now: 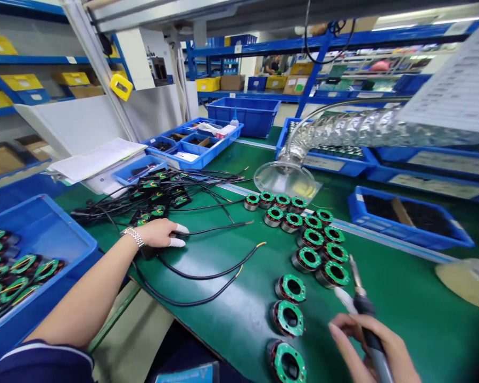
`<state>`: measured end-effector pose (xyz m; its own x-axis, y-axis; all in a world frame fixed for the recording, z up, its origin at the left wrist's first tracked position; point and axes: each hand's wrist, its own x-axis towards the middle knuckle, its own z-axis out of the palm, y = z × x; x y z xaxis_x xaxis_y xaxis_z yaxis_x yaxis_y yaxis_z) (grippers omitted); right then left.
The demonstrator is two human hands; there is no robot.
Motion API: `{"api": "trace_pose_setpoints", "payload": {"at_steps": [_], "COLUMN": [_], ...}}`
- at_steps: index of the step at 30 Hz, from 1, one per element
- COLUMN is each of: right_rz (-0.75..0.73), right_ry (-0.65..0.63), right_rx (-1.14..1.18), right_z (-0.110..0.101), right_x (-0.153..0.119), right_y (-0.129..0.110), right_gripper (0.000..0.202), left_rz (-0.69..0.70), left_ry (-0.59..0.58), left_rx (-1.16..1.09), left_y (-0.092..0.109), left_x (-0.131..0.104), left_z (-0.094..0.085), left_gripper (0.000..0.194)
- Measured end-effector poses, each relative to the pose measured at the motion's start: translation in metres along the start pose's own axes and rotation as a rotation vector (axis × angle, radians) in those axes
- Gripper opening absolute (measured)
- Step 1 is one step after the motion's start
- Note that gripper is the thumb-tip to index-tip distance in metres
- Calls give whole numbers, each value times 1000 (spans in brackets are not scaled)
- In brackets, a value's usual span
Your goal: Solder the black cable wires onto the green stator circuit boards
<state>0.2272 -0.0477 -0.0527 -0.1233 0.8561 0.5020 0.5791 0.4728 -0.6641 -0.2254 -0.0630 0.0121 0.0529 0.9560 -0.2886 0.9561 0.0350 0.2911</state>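
My left hand [159,234] lies at the near edge of a pile of black cables [183,183], its thumb and a finger in white finger cots stretched out and apart. A black cable [219,229] runs rightward from beside those fingertips; I see no grip on it. Two more cable ends [207,276] curve over the mat below. My right hand [377,346] is closed round a soldering iron [365,308], its tip pointing up and away. Left of the iron stand several round motor stators [289,319] with green ring-shaped circuit boards, some in a near row, others grouped farther back.
A blue bin [80,239] of wired stators is at the left. Behind stand a divided blue tray [201,154] and a clear fume hood [281,181] on a foil duct [343,130]. A blue box [407,218] of black parts and a blurred yellowish object [467,282] are at right.
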Motion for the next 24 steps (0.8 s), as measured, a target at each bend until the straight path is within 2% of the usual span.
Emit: {"api": "trace_pose_setpoints", "payload": {"at_steps": [3, 7, 10, 15, 20, 22, 24], "right_rz": [-79, -94, -114, -260, -205, -180, -158], "right_ry": [-12, -40, -130, -323, -462, -462, -456], "right_rx": [-37, 45, 78, 76, 161, 191, 210], "right_z": [2, 3, 1, 8, 24, 28, 29], "right_x": [-1, -5, 0, 29, 47, 46, 44], "right_y": [-7, -2, -4, -18, -19, -16, -15], "right_gripper": [24, 22, 27, 33, 38, 38, 38], "left_rz": [30, 141, 231, 360, 455, 447, 392], "left_ry": [72, 143, 133, 80, -42, 3, 173], "left_rx": [79, 87, 60, -6, -104, -171, -258], "left_y": [38, 102, 130, 138, 137, 136, 137], "left_x": [25, 66, 80, 68, 46, 43, 44], "left_z": [11, 43, 58, 65, 65, 52, 30], "left_gripper": [40, 31, 22, 14, 17, 21, 25]}}
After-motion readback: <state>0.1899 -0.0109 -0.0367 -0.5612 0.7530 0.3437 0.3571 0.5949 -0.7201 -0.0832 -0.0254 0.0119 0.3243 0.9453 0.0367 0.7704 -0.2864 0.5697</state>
